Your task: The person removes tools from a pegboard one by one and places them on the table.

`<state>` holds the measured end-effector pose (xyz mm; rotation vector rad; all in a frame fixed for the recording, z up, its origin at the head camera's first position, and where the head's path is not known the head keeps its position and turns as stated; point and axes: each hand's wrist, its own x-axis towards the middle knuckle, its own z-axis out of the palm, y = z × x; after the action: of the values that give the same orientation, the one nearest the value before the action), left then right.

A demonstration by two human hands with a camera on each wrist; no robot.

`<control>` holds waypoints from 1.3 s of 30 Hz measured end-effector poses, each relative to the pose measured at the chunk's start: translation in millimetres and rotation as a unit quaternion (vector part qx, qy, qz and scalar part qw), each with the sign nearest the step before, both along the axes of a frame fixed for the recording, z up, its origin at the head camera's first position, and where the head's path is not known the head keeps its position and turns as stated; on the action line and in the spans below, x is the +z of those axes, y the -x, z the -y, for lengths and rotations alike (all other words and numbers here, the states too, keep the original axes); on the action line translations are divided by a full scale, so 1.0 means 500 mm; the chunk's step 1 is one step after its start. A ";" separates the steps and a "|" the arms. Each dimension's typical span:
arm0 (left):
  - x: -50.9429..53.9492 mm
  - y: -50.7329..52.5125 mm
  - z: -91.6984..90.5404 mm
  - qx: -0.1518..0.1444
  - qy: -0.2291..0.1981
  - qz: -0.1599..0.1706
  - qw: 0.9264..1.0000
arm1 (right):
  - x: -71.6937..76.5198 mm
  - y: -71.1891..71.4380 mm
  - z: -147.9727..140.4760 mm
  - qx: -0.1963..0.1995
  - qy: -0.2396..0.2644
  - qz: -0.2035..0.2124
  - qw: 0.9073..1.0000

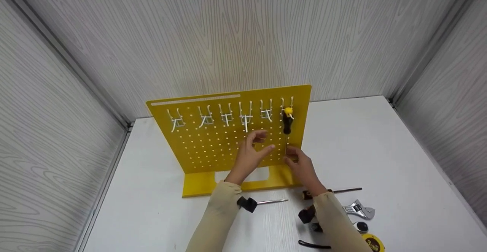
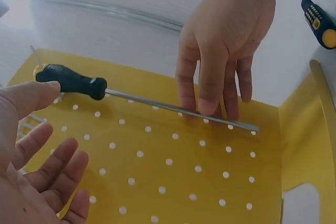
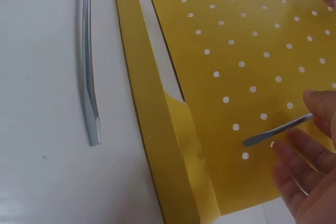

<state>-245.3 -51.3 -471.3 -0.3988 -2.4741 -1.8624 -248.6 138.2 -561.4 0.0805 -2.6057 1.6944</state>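
A screwdriver (image 1: 287, 124) with a dark handle and yellow end hangs upright from the rightmost hook of the yellow pegboard (image 1: 205, 145). Its flat-tipped steel shaft points down along the board. Low on that shaft, my right hand (image 1: 303, 167) has its thumb in front and fingers behind, lightly pinching it; the right wrist view shows the blade tip (image 3: 257, 139) sticking out past the thumb. My left hand (image 1: 251, 154) is before the board's middle, fingers loosely bent and holding nothing. In the left wrist view its thumb overlaps the handle (image 2: 73, 81); the head view shows them apart.
Several other white hooks (image 1: 245, 118) line the board's upper part. In front lie a screwdriver with a bright shaft (image 1: 272, 201), another dark screwdriver (image 1: 348, 189), an adjustable wrench (image 1: 359, 209) and a yellow tape measure (image 1: 373, 242). The right sleeve covers parts of further tools.
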 end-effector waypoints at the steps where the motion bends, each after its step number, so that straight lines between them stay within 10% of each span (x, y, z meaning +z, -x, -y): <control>1: 0.003 0.003 -0.009 -0.002 -0.004 -0.003 1.000 | -0.002 0.000 0.002 -0.002 -0.002 0.002 1.000; 32: 0.032 0.047 -0.105 0.034 -0.021 0.054 0.998 | -0.020 -0.017 0.025 -0.015 -0.008 0.004 1.000; 39: 0.040 0.045 -0.105 0.031 -0.038 0.020 0.999 | -0.025 -0.018 0.022 -0.012 -0.004 -0.036 0.999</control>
<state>-267.9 1.1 -451.2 -0.2828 -2.4020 -1.9501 -239.5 127.1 -573.8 0.1067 -2.5518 1.6421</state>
